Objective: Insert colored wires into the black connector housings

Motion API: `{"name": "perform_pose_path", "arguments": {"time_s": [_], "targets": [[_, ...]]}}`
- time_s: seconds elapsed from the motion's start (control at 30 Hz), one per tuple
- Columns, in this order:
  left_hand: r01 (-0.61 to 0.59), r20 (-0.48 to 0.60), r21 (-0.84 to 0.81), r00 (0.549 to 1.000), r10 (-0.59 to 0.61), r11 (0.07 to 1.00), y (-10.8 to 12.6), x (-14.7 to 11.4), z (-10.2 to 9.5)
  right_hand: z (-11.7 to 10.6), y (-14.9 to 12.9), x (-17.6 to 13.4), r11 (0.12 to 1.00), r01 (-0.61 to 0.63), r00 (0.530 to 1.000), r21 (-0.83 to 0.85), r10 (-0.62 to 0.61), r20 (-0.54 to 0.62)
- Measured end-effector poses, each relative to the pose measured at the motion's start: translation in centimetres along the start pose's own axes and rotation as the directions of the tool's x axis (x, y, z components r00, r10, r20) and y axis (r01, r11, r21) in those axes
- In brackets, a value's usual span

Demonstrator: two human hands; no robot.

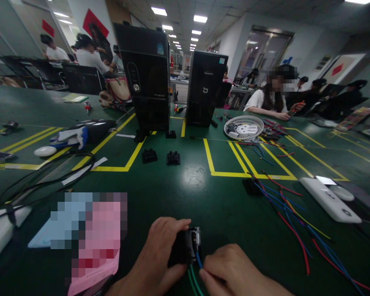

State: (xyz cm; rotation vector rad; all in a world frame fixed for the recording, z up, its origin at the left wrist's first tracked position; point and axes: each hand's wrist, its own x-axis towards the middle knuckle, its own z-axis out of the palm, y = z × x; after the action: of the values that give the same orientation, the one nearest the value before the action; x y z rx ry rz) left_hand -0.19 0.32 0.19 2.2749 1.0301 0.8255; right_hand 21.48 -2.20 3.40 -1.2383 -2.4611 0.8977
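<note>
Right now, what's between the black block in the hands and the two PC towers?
In the head view: bare green mat, then two small black connector blocks short of the towers. The left hand holds the black block.

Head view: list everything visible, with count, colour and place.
computer towers: two, black, upright at table centre
small connector blocks: two, black, in front of the towers
fan grille: one, white, right of the towers
loose wires: many, red, blue, one yellow, right side
power strip: one, white, far right
black cables: several, left side
table: green, yellow tape lines
other people: several, seated in the background
black block: one, with blue and green wires
left hand: grip on the block
right hand: pinching the wires
</note>
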Motion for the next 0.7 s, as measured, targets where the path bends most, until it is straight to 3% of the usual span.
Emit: {"name": "perform_pose_path", "arguments": {"time_s": [0.1, 0.23, 0.3, 0.4, 0.53, 0.7], "targets": [[0.008, -0.01, -0.006, 1.0, -0.008, 1.0, -0.1, 0.0, 0.1, -1.1, -0.3, -0.1, 0.991, -0.108, 0.992, -0.076, 0.112, 0.052], [-0.003, -0.011, 0.002, 1.0, 0.003, 1.0, 0.1, 0.1, 0.1, -2.6, -0.6, -0.4, 0.979, -0.171, 0.983, 0.111, 0.162, 0.08], [-0.017, -0.011, 0.002, 1.0, 0.017, 1.0, 0.2, 0.2, 0.1, -2.6, -0.6, -0.5, 0.961, -0.167, 0.986, 0.219, 0.157, 0.063], [-0.021, -0.006, 0.001, 1.0, 0.021, 1.0, 0.2, 0.2, 0.1, -1.4, -0.3, -0.5, 0.964, -0.099, 0.995, 0.247, 0.103, -0.006], [-0.022, -0.013, 0.004, 1.0, 0.022, 1.0, 0.1, 0.0, 0.2, 0.3, 0.3, -0.4, 0.999, 0.034, 0.999, 0.042, -0.033, -0.025], [0.007, -0.022, 0.005, 1.0, -0.007, 1.0, 0.0, 0.1, 0.1, 0.2, 0.6, -0.3, 0.971, 0.015, 0.999, -0.237, -0.005, 0.041]]}}
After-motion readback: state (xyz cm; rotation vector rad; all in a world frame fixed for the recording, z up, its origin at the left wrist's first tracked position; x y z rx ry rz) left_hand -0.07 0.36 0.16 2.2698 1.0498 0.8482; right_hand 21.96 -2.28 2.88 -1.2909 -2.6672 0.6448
